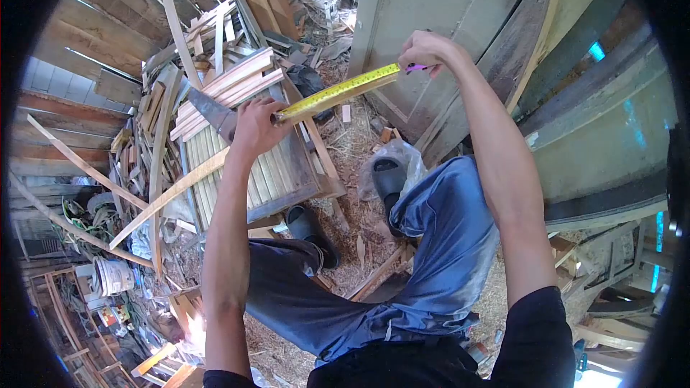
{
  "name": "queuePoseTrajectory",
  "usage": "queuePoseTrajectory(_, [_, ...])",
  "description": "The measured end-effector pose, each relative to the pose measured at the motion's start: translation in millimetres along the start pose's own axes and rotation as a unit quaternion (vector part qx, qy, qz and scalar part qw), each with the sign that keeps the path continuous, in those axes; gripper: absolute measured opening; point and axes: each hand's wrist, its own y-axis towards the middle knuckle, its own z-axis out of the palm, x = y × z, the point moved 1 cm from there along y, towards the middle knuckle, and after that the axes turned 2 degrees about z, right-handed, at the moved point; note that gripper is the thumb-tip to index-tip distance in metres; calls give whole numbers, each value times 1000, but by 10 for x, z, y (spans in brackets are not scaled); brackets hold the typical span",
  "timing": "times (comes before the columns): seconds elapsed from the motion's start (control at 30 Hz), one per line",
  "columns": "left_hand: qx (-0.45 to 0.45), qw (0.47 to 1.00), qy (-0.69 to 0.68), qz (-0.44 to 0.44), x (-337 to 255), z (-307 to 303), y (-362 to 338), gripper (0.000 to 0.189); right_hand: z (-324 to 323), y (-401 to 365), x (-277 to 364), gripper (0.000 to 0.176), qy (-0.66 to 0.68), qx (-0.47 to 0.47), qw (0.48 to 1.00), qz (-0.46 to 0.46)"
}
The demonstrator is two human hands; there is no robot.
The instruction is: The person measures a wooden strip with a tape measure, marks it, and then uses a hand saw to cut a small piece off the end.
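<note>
Presently, a yellow tape measure (341, 90), its graduations too small to read, extends between the hands along a narrow wooden strip (363, 92). The left hand (257, 128) is curled closed over the tape's near end, concealing it. The right hand (430, 52) is closed on a partly hidden purple item (416, 67) at the far end. A grey blade (210, 109) projects beyond the left hand; its other end is obscured.

2 arms (503, 165) stretched forward, 2 hands (256, 126) curled, apart
</note>
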Motion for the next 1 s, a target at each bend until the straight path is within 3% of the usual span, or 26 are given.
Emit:
queuePoseTrajectory(0.1, [-42, 995, 77, 37, 51, 43, -29, 38, 29, 50, -27, 34, 13, 15, 1000, 18])
queuePoseTrajectory(0.2, [-43, 998, 18, 46, 167, 93, 9, 37, 9, 20, -63, 34, 15, -18, 1000, 3])
queuePoseTrajectory(0.27, [31, 998, -55, -6, 92, -11, 13, 44, -36, -15, -49, 34, -3, -28, 1000, 2])
queuePoseTrajectory(0.37, [0, 999, -25, 21, 178, -83, -53, 49, -52, -40, -43, 34, -12, -40, 999, -3])
queuePoseTrajectory(0.47, [0, 1000, -18, -9, 156, -181, -119, 56, -87, -98, 8, 34, 1, -53, 999, -5])
queuePoseTrajectory(0.6, [-78, 997, 10, 16, 269, -8, -142, 48, -85, -34, 22, 35, 5, -74, 997, 6])
queuePoseTrajectory(0.7, [-38, 998, -43, -15, 254, 46, -77, 51, -75, -42, 38, 36, 7, -91, 996, 14])
queuePoseTrajectory(0.83, [-75, 992, -103, -12, 214, 86, -41, 65, -69, -80, 42, 36, -15, -105, 994, 23])
queuePoseTrajectory(1.0, [-54, 993, -101, -7, 158, 64, -23, 66, -105, -203, -19, 33, -18, -138, 987, 75])
